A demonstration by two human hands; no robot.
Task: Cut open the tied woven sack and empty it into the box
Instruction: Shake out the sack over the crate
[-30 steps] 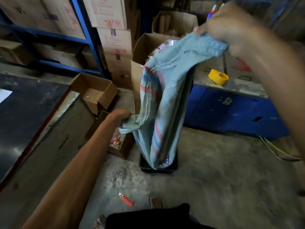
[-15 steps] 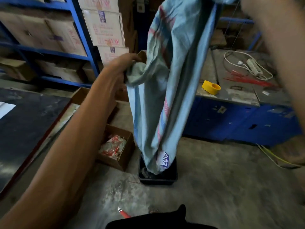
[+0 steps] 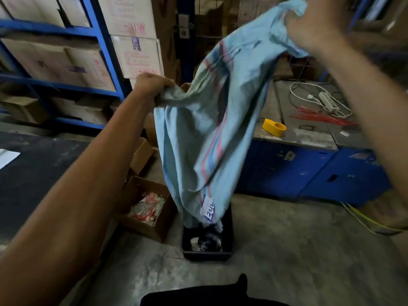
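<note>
While you are standing over the black box on the floor, you are holding the sack upside down above it, and its open mouth is dipping just inside the box's rim. Some pale and dark contents are already lying in the bottom of the box; whether more is lodged inside the sack cannot be told.

Your left hand is clenching a bunched corner of the cloth at mid height, off to the left of the box. Your right hand is gripping the other closed-end corner, higher and farther away, up and to the right. So the sack's long axis is running steeply down from your right hand toward you, ending at the mouth in the box, and the cloth is sagging between your two fists.

The box is lying nearly straight below your left hand's side of the sack, so that hand is the nearer one for steering the mouth. Judging by the limp folds, you are likely finishing the emptying; raising both corners should be clearing any remainder downward.
</note>
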